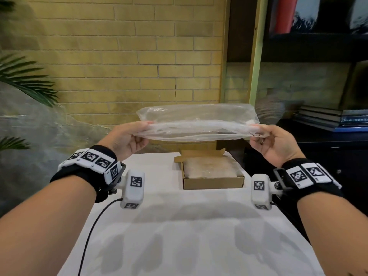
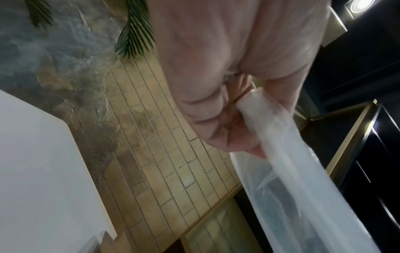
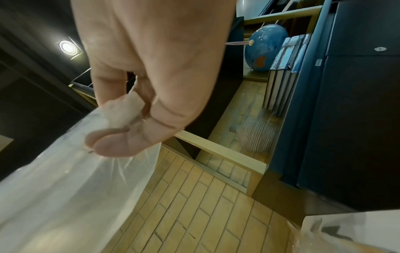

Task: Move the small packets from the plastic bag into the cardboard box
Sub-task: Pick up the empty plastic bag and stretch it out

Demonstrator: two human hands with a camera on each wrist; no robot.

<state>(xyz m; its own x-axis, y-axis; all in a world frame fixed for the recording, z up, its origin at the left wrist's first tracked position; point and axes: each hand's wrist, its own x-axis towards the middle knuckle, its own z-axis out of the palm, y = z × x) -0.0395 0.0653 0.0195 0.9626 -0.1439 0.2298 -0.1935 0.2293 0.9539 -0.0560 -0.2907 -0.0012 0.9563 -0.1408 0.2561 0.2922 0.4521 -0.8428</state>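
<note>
Two hands hold the plastic bag (image 1: pixel 197 124) stretched flat and level in the air, above and slightly behind the cardboard box (image 1: pixel 213 183). Left hand (image 1: pixel 127 139): grip closed on the bag's left end, film pinched between thumb and curled fingers (image 2: pixel 218 123). Right hand (image 1: pixel 275 142): grip closed on the bag's right end, film bunched under the thumb and fingertips (image 3: pixel 121 143).

Bag is clear and crinkled; whether anything remains inside cannot be told from the head view.

Cardboard box sits on the white counter (image 1: pixel 179 236), toward its far edge, lid flap folded back behind it. Box is filled to near its rim with a pale, wrapped mass of packets (image 1: pixel 209 168); single packets cannot be made out.

Behind the box stands a yellow brick wall (image 1: pixel 139 56). Right of the box, on a dark shelf, are a ribbed vase (image 1: pixel 268 110) and a stack of books (image 1: pixel 326 116). Palm fronds (image 1: pixel 25 80) lie well to the box's left.
</note>
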